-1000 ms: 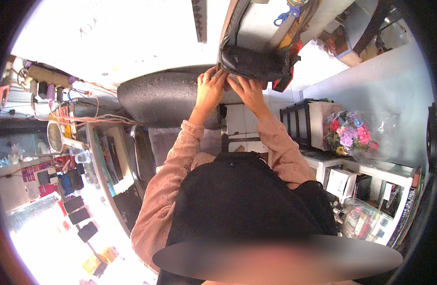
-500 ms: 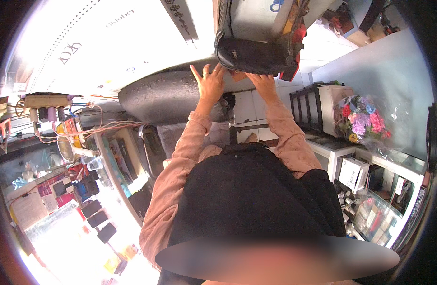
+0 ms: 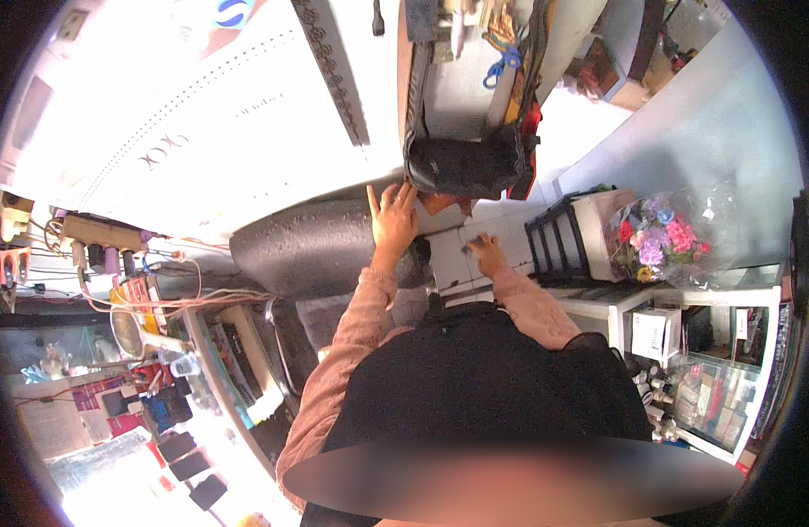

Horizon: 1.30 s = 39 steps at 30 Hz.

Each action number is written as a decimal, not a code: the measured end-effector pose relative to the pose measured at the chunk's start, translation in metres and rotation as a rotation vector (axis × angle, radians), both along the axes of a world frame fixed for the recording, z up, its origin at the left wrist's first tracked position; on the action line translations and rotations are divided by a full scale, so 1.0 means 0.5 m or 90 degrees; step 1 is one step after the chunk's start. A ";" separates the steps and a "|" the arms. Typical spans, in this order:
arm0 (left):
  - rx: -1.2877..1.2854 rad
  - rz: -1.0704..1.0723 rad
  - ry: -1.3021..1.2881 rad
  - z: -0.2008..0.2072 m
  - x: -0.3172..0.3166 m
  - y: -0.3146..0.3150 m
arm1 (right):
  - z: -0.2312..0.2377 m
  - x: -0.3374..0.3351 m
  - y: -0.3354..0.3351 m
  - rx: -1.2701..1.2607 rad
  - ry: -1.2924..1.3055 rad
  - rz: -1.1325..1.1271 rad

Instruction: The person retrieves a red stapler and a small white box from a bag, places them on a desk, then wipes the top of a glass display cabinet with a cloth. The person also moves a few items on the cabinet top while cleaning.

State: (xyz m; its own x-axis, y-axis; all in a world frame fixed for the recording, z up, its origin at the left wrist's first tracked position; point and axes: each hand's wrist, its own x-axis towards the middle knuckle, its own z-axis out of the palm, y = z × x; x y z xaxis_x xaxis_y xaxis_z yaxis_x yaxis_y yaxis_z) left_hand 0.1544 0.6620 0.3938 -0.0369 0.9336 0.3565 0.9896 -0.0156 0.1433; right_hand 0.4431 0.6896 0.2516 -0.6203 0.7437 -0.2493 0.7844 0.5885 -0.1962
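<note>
My left hand (image 3: pixel 394 227) has its fingers spread, by the right end of a worn black padded backrest (image 3: pixel 303 250). Its fingertips reach the lower left corner of a black bag-like holder (image 3: pixel 464 167) with a pale inside; whether they press on it I cannot tell. Blue-handled scissors (image 3: pixel 501 67) are in that holder. Just under it shows a brown flat piece (image 3: pixel 446 205). My right hand (image 3: pixel 489 256) is lower, apart from the holder, over the pale tiled floor (image 3: pixel 448 263). Its fingers are bent together near a small dark spot, too small to name.
At right, a wrapped flower bouquet (image 3: pixel 659 237) stands beside a black slatted rack (image 3: pixel 556 237) and a white-framed glass display case (image 3: pixel 729 386). Cables run from a power strip (image 3: pixel 101 237) at left, above a glass counter with several phones (image 3: pixel 189 465). A large calendar (image 3: pixel 202 140) fills the upper left.
My right hand has come away from the holder's lower edge, down toward me. My left hand stays near its corner with fingers spread. The view has tilted up, so the scene sits lower.
</note>
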 end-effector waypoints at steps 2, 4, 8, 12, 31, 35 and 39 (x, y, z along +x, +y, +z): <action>0.033 -0.010 -0.033 -0.001 0.000 0.000 | 0.025 0.037 -0.021 -0.131 0.023 -0.007; 0.063 -0.020 -0.040 -0.007 -0.001 0.000 | 0.074 0.058 -0.026 -0.252 0.131 -0.060; 0.092 -0.024 -0.049 -0.022 -0.006 -0.002 | 0.207 0.066 -0.031 -0.319 0.325 -0.131; 0.098 -0.045 -0.086 -0.026 -0.012 -0.005 | 0.299 0.033 -0.065 -0.444 0.589 -0.296; 0.199 -0.088 -0.076 -0.036 -0.023 -0.016 | 0.277 0.023 -0.302 -0.391 1.042 -0.442; 0.165 -0.072 -0.068 -0.033 -0.018 -0.014 | 0.293 0.045 -0.282 -0.559 1.234 -0.559; 0.158 -0.065 -0.074 -0.034 -0.014 -0.014 | 0.297 0.099 -0.296 -0.212 0.901 -0.487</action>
State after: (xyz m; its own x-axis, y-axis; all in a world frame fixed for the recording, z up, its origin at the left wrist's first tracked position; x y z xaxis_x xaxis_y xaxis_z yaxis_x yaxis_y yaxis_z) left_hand 0.1473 0.6551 0.3770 -0.0012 0.8190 0.5737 0.9583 -0.1630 0.2348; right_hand 0.4924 0.5415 0.4000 -0.0163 0.9991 -0.0395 -0.0471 -0.0402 -0.9981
